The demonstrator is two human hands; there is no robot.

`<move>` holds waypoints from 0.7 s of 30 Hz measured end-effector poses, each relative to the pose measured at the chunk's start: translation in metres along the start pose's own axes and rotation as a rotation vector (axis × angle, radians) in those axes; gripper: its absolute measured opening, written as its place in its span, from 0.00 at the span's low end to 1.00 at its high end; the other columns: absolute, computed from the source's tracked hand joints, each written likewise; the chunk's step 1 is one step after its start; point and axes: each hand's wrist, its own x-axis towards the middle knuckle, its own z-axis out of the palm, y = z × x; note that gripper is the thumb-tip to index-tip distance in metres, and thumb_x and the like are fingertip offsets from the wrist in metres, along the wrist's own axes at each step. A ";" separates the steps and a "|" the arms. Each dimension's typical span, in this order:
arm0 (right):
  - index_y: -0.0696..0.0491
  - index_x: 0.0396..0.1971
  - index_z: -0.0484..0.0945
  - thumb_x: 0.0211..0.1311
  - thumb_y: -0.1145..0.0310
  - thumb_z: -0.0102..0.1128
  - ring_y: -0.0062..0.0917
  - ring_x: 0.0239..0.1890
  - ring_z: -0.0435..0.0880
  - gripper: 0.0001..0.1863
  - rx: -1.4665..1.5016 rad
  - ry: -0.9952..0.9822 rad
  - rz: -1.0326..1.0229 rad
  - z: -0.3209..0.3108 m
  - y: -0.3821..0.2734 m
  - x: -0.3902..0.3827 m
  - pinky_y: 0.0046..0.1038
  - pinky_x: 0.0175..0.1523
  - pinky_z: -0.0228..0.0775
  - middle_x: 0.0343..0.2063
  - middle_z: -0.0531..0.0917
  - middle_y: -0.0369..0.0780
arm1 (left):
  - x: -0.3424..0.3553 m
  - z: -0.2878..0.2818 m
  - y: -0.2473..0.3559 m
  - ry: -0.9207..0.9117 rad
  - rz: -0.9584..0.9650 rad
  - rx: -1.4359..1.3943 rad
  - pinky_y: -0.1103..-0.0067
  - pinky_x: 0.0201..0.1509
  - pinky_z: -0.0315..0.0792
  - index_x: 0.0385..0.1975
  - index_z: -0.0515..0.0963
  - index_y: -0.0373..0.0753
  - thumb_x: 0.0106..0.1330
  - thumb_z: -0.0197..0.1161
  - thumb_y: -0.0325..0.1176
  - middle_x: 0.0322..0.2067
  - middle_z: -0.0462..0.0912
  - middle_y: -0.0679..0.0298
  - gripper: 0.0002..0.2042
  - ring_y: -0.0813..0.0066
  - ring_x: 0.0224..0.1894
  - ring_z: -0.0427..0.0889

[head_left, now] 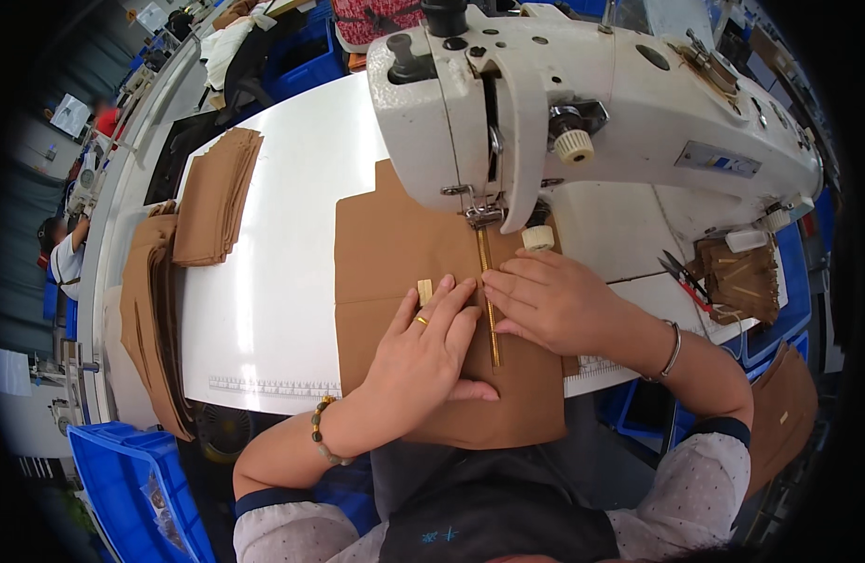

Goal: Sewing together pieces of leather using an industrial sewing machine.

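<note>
A brown fabric piece [376,253] lies under the foot [484,214] of a white sewing machine [639,122]. A narrow gold-coloured strip [494,347] runs along it toward me from the foot. My left hand [423,357] lies on the fabric left of the strip, fingers stretched out and thumb apart, beside a small pale tab [425,289]. My right hand [554,305] rests open on the fabric at the strip's right side, its fingertips at the strip's edge.
Stacks of brown pieces [212,202] lie on the white table [282,150]'s left. Scissors [686,281] and small brown scraps [737,281] lie at the right. A blue crate [123,488] stands lower left. A person [68,253] sits farther left.
</note>
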 end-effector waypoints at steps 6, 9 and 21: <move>0.60 0.42 0.85 0.59 0.56 0.73 0.35 0.52 0.83 0.22 -0.021 -0.044 -0.001 -0.003 -0.004 0.001 0.39 0.66 0.75 0.47 0.86 0.43 | 0.000 -0.001 0.001 0.002 -0.029 -0.053 0.51 0.78 0.63 0.63 0.73 0.29 0.51 0.75 0.64 0.71 0.72 0.49 0.48 0.45 0.76 0.69; 0.60 0.40 0.85 0.59 0.56 0.73 0.36 0.52 0.83 0.21 0.038 -0.044 0.013 -0.002 -0.003 -0.001 0.38 0.64 0.76 0.47 0.85 0.43 | 0.000 -0.002 -0.001 -0.018 -0.008 -0.001 0.50 0.76 0.67 0.70 0.69 0.28 0.54 0.70 0.67 0.72 0.72 0.49 0.53 0.49 0.76 0.71; 0.53 0.30 0.77 0.62 0.75 0.72 0.22 0.24 0.84 0.08 0.644 0.187 0.553 -0.016 -0.004 -0.005 0.27 0.32 0.79 0.30 0.84 0.36 | 0.002 -0.004 0.000 -0.050 -0.012 0.014 0.52 0.79 0.63 0.70 0.70 0.31 0.53 0.72 0.67 0.72 0.71 0.52 0.52 0.50 0.77 0.68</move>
